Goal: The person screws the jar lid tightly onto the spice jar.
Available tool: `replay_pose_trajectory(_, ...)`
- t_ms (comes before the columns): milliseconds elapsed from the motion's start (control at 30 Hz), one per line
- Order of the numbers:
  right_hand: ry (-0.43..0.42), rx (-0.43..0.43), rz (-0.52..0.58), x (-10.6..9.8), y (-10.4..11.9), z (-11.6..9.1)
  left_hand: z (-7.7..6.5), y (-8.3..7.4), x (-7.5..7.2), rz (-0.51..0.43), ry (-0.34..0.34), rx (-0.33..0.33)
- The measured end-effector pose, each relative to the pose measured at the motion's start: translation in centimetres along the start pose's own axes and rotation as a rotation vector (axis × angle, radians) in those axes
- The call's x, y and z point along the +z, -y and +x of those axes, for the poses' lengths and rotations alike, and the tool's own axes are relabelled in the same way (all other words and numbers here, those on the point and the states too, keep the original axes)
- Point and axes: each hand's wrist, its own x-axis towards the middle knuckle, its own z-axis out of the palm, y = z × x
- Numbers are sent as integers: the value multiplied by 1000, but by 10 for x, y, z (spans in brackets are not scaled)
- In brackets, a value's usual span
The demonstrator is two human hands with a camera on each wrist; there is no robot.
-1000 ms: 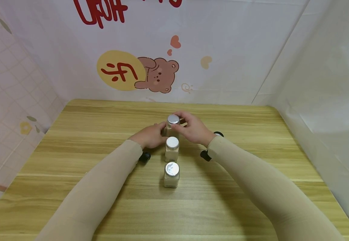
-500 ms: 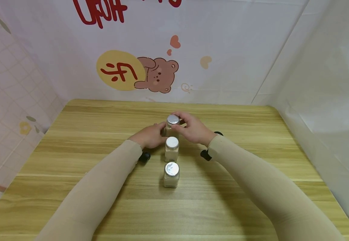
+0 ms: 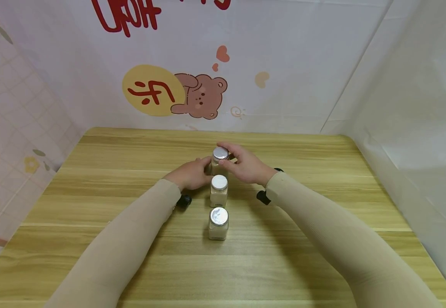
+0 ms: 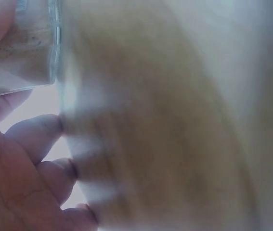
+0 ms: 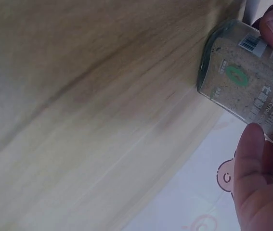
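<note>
Three square glass spice jars with silver lids stand in a line running away from me in the head view. The farthest spice jar (image 3: 220,154) is held by both hands. My left hand (image 3: 191,174) grips its lower part from the left, thumb in front. From the right, my right hand (image 3: 247,165) holds it near the lid, with the thumb on the near side. The right wrist view shows brownish speckled contents and a printed label with a green mark (image 5: 236,75). The middle jar (image 3: 219,196) and the nearest jar (image 3: 218,227) have pale contents; neither is held.
The jars are on a wood-grain table (image 3: 284,265). White sheeting (image 3: 303,64) with a printed bear (image 3: 205,98) hangs behind it, and more sheeting borders both sides. Black straps or cameras (image 3: 263,197) sit at the wrists.
Both hands keep their hold on the farthest jar, almost still. The whole head view shifts very slightly; the other two jars stay in place.
</note>
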Motion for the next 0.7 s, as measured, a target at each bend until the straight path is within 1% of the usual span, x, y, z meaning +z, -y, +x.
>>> replay_pose_trajectory(167,12,-5,11,0,1,1,1,2,0,-20,2,14)
replay_pose_trajectory(333,10,12,-8,-1,2,1,2,4,0,-35,4,20)
replay_pose_trajectory(500,-6,30,-36,0,1,2,4,4,1,-31,-1,21)
replay_pose_trajectory(700,-38,22,-46,4,1,2,5,2,3,-11,-26,18)
